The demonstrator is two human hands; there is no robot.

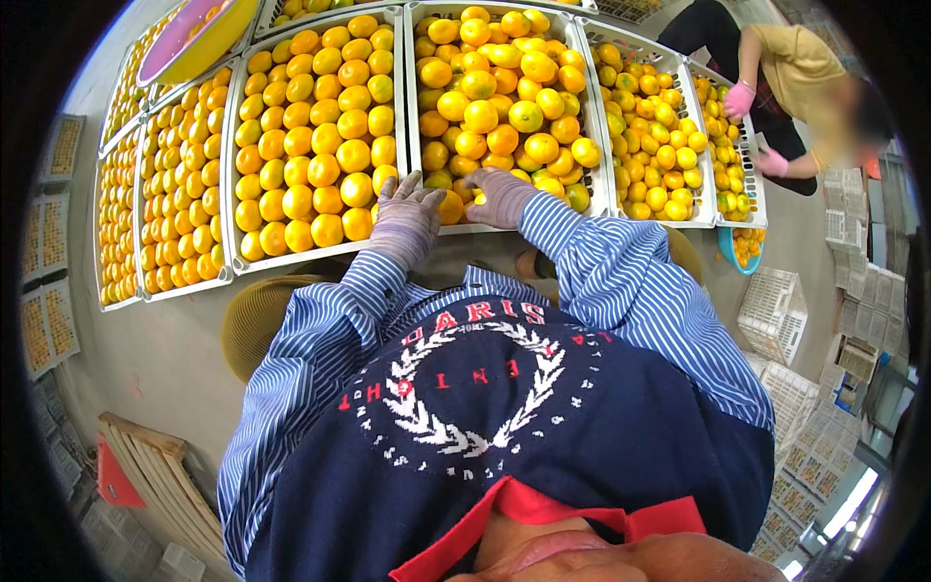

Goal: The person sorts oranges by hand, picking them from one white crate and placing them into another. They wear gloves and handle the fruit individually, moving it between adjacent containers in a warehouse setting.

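Before me, a white plastic crate (pixel 320 250) holds orange citrus fruits (pixel 324 169) in neat rows. The crate beside it on the right (pixel 606 196) has similar fruits (pixel 480 116) heaped loosely. My left hand (pixel 406 222), in a greyish-purple glove, lies over the adjoining rims at the near corner, its fingers spread; whether a fruit is under its palm I cannot tell. My right hand (pixel 500 198), gloved alike, reaches into the near edge of the heaped crate. Its fingers bend beside an orange fruit (pixel 451 208), and its grip is partly hidden.
More fruit crates (pixel 227 273) stand at left and right. A pink-and-yellow basin (pixel 196 44) rests on the far left crates. A co-worker (pixel 793 87) in pink gloves crouches at the right. A blue basket (pixel 749 268), stacked crates (pixel 772 313) and a wooden pallet (pixel 156 465) are on the floor.
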